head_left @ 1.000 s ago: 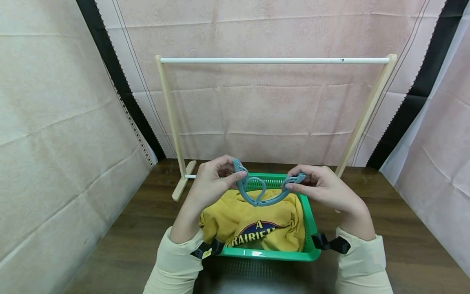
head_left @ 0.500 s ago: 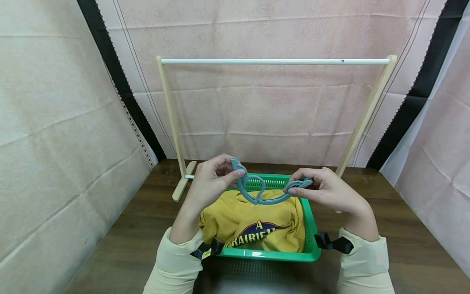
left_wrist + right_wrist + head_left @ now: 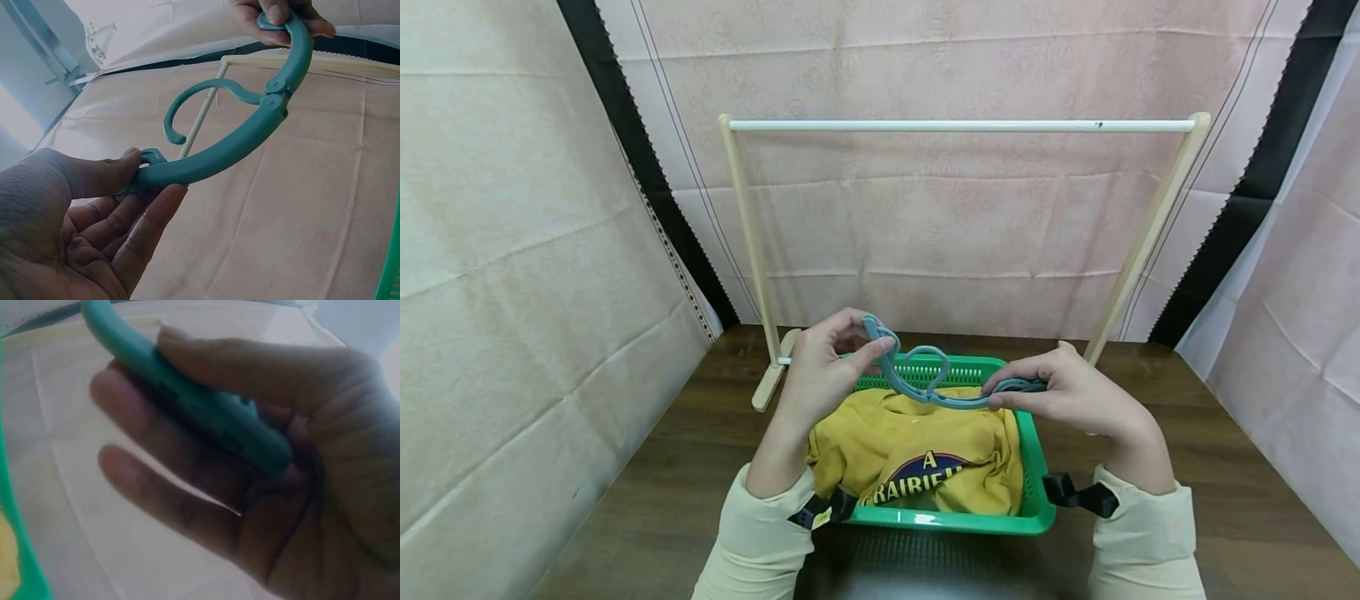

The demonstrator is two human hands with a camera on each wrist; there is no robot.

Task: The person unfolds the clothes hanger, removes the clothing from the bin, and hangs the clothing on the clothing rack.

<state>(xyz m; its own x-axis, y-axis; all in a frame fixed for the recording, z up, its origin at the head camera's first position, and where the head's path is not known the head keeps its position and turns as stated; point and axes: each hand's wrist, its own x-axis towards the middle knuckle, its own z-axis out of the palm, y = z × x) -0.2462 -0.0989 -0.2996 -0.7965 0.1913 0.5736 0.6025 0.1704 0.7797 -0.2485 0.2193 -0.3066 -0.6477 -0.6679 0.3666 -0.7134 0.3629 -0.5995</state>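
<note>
A blue-green folding clothes hanger point(image 3: 955, 403) is held between both hands above the basket. My left hand point(image 3: 823, 375) pinches one end between thumb and fingers. My right hand point(image 3: 1071, 396) grips the other end, which lies along its palm in the right wrist view. The hanger's hook point(image 3: 181, 100) curls up from the central hinge, seen in the left wrist view, with the two arms spread apart. Below them, a folded yellow sweatshirt point(image 3: 917, 433) with a dark printed badge lies in the green basket point(image 3: 940, 523).
Behind the basket stands a drying rack with a white crossbar point(image 3: 962, 126) and pale wooden uprights point(image 3: 748, 237). It rests on the brown wooden table point(image 3: 647, 500). Light cloth walls point(image 3: 962, 225) with black edging enclose the back and sides.
My right hand has shifted right and its end of the hanger has turned down, deeper into the palm. My left hand has risen slightly leftward. The hanger now spans wider.
</note>
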